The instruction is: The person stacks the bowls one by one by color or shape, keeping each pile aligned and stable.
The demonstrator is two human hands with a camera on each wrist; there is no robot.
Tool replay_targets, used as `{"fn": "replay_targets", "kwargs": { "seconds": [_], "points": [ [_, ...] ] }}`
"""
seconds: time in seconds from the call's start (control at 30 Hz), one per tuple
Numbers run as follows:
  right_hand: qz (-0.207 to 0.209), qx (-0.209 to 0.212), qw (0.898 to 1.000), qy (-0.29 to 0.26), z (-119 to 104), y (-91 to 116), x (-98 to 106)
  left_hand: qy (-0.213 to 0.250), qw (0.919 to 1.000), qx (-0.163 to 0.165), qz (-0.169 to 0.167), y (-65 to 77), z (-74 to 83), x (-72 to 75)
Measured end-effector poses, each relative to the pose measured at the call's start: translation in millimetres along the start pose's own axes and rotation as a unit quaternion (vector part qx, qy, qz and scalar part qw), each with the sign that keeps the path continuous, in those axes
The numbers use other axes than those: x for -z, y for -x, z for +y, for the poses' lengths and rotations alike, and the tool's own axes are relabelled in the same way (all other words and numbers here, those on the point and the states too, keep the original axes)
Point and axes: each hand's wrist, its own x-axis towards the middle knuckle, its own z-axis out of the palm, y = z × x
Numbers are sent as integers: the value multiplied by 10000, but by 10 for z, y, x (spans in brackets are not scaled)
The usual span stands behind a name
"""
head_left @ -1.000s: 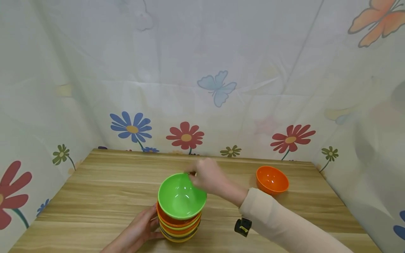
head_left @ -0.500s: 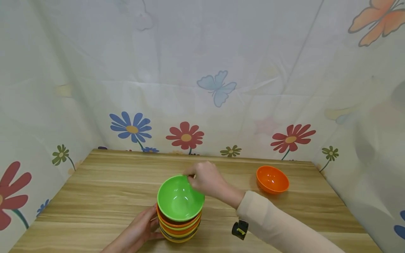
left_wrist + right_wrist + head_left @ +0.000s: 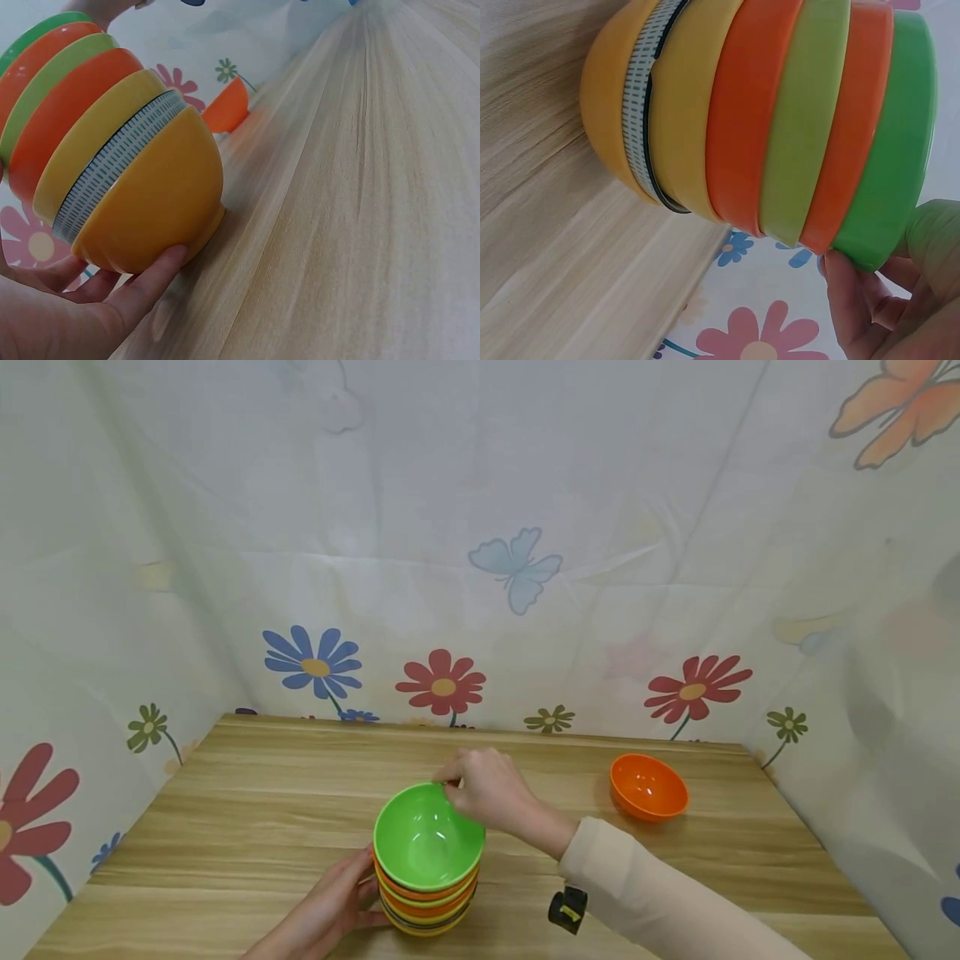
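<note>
A tall stack of nested bowls stands on the wooden table, a green bowl (image 3: 431, 839) on top. In the right wrist view, an orange bowl (image 3: 855, 127), a lime bowl (image 3: 810, 120), a red-orange bowl (image 3: 754, 112) and yellow ones follow below, with a patterned white-and-dark bowl (image 3: 637, 97) between two yellow ones. My right hand (image 3: 487, 789) pinches the green bowl's far rim, thumb inside and fingers outside. Around the stack's left side my left hand (image 3: 337, 897) holds it, fingers low against the bottom yellow bowl (image 3: 161, 195).
A separate orange bowl (image 3: 648, 787) sits upright at the table's back right. The wooden table (image 3: 285, 802) meets a flowered cloth backdrop (image 3: 480, 568) at the back and sides. A small black device (image 3: 567, 908) hangs under the right sleeve.
The green bowl has sunk lower onto the stack along with my right hand, covering more of the orange bowl beneath. My left hand stays in place.
</note>
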Motion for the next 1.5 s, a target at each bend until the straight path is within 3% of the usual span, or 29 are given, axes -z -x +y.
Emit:
{"fn": "replay_targets", "kwargs": {
  "seconds": [0.3,0.63,1.5],
  "points": [
    [-20,-76,9999,123,1,-9,-25,-64,9999,-5,91,0,0,-12],
    [-61,-102,9997,216,4,-17,-39,-49,10000,-25,-69,8,6,-6],
    [-157,-112,9998,55,35,12,-51,-120,9999,-28,-28,4,-5,-5]
  ]
}}
